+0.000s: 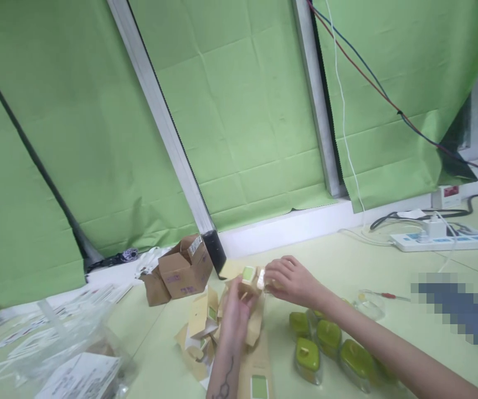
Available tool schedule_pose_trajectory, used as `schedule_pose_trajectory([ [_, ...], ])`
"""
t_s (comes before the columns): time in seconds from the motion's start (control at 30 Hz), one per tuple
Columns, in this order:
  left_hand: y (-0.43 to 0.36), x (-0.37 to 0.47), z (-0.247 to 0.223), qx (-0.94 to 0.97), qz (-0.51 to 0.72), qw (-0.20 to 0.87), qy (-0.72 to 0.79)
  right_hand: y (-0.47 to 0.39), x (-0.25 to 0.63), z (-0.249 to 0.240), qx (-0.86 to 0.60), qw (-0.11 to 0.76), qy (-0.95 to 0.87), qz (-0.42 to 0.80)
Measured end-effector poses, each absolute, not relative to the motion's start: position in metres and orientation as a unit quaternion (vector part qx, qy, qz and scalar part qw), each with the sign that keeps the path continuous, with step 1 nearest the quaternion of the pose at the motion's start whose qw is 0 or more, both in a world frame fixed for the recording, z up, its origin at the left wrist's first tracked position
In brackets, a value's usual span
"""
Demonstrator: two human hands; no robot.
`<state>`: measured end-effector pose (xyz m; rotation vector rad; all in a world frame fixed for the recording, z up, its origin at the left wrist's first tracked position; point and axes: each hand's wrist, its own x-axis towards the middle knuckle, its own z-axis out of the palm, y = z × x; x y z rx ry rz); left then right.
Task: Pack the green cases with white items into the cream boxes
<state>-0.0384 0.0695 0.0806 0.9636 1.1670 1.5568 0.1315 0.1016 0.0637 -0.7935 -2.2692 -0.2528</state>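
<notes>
Kraft box (247, 274) with a green label is grasped in the fingers of the left hand (241, 303), above the pale table (147, 346). Beside it, a white piece (261, 279) is met by the bent fingers of the right hand (286, 280); whether it is pinched cannot be told. Further kraft packaging (202, 316) is heaped around the left wrist. At least 4 green-topped containers (307, 354) are seen near the right forearm, partly covered by it.
</notes>
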Motion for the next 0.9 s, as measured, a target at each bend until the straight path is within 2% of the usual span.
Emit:
schedule_pose_trajectory([
  [0.1, 0.072, -0.047, 0.077, 0.424, 0.630, 0.364, 0.539, 0.125, 0.131, 0.057, -0.414, 0.344, -0.841, -0.054],
  [0.27, 0.067, -0.045, 0.070, 0.515, 0.559, 0.251, 0.599, 0.160, 0.135, 0.041, -0.505, 0.248, -0.826, 0.042],
  [0.4, 0.068, -0.029, 0.071, 0.623, 0.474, 0.023, 0.622, 0.158, 0.150, 0.043, -0.525, 0.231, -0.816, 0.069],
  [0.47, 0.073, -0.019, 0.073, 0.702, 0.410, -0.048, 0.580, 0.146, 0.161, 0.051, -0.536, 0.251, -0.804, 0.063],
  [0.6, 0.081, 0.002, 0.079, 0.821, 0.346, 0.039, 0.453, 0.109, 0.184, 0.072, -0.506, 0.297, -0.808, 0.062],
  [0.7, 0.077, 0.008, 0.082, 0.842, 0.329, 0.096, 0.416, 0.080, 0.198, 0.089, -0.455, 0.330, -0.825, 0.060],
  [0.8, 0.068, 0.003, 0.080, 0.842, 0.306, 0.065, 0.441, 0.060, 0.205, 0.101, -0.407, 0.349, -0.841, 0.069],
  [0.9, 0.060, -0.003, 0.073, 0.835, 0.293, 0.039, 0.464, 0.053, 0.204, 0.105, -0.395, 0.326, -0.854, 0.088],
])
